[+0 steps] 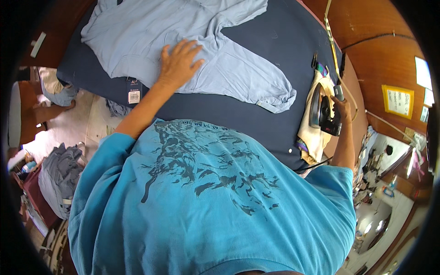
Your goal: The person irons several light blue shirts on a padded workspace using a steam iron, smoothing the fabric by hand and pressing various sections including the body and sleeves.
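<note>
A light blue long-sleeved shirt (146,39) lies spread over a dark navy padded table (256,133), one sleeve stretched toward the right with its cuff near the middle. My left hand (178,64) rests on the shirt with fingers spread, holding nothing. At the right end of the table, my right hand (342,107) is wrapped round the handle of an electric iron (326,110). The iron is tilted on its side, over a folded cream cloth (309,142) with purple and green edges. A tag (134,91) hangs from the shirt's lower edge.
A hose and cord (332,46) come down to the iron from above. A wooden wall (376,64) bounds the right side. Grey garments (62,178) are heaped at the lower left, and another person's legs (34,110) show at the far left.
</note>
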Action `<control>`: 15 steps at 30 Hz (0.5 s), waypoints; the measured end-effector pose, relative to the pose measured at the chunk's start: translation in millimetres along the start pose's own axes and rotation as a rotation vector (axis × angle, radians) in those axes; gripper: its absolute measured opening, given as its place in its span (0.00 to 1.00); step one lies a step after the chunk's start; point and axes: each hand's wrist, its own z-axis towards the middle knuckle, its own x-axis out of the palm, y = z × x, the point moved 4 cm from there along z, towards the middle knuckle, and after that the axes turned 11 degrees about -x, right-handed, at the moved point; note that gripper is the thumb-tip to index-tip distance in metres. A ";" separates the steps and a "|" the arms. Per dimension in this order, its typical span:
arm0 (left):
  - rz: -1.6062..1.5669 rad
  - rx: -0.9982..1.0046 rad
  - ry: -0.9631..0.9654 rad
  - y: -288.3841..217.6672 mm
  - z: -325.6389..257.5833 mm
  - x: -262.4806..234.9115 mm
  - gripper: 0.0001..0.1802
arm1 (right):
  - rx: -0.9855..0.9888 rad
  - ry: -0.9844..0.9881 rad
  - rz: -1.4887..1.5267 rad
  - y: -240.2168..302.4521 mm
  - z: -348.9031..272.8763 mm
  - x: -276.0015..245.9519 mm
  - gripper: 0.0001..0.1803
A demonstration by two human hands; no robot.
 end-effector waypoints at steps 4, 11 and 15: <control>0.008 -0.179 -0.088 44.6 -6.3 -11.4 0.22 | -0.299 -0.043 -0.375 30.6 -4.1 9.6 0.31; 0.014 -0.201 -0.105 30.4 -21.6 -18.9 0.21 | -0.726 0.207 -0.280 262.0 -60.7 92.7 0.37; 0.038 -0.277 -0.138 34.2 -31.0 -19.2 0.19 | -0.844 0.384 -0.258 309.0 -67.5 148.8 0.29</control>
